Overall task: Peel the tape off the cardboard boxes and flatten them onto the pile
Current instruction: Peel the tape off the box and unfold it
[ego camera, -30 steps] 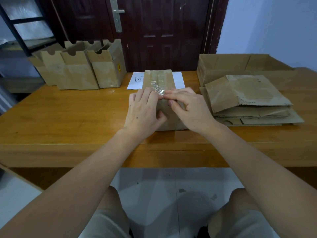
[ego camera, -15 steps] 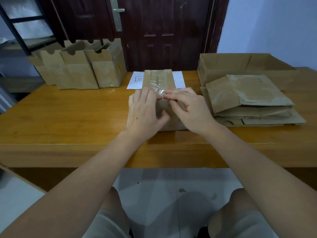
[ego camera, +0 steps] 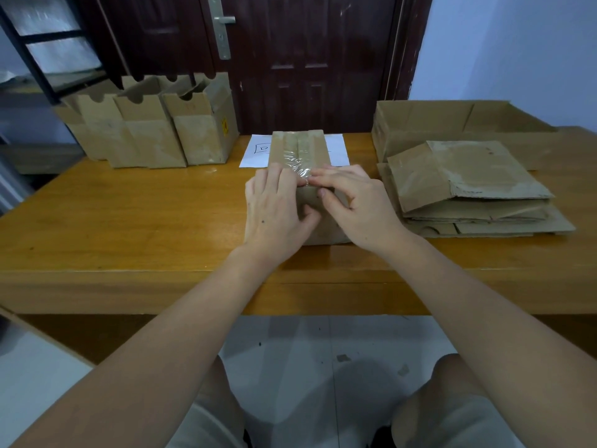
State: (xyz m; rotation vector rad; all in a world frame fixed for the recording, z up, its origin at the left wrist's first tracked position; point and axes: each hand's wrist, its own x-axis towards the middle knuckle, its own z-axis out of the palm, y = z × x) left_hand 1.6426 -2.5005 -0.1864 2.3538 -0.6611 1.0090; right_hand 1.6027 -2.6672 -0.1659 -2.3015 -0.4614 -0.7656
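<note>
The taped box (ego camera: 298,163) lies on the counter (ego camera: 129,221), just left of the flattened pile (ego camera: 468,185). The left hand (ego camera: 274,211) holds its near end with curled fingers. The right hand (ego camera: 358,205) pinches the loosened tape (ego camera: 298,168) on its top.

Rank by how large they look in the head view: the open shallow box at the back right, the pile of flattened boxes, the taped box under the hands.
1. Open shallow box, widest.
2. Pile of flattened boxes, close behind; it sits nearer the camera, so this order is unsure.
3. Taped box, clearly smallest, though both hands partly cover it.
</note>
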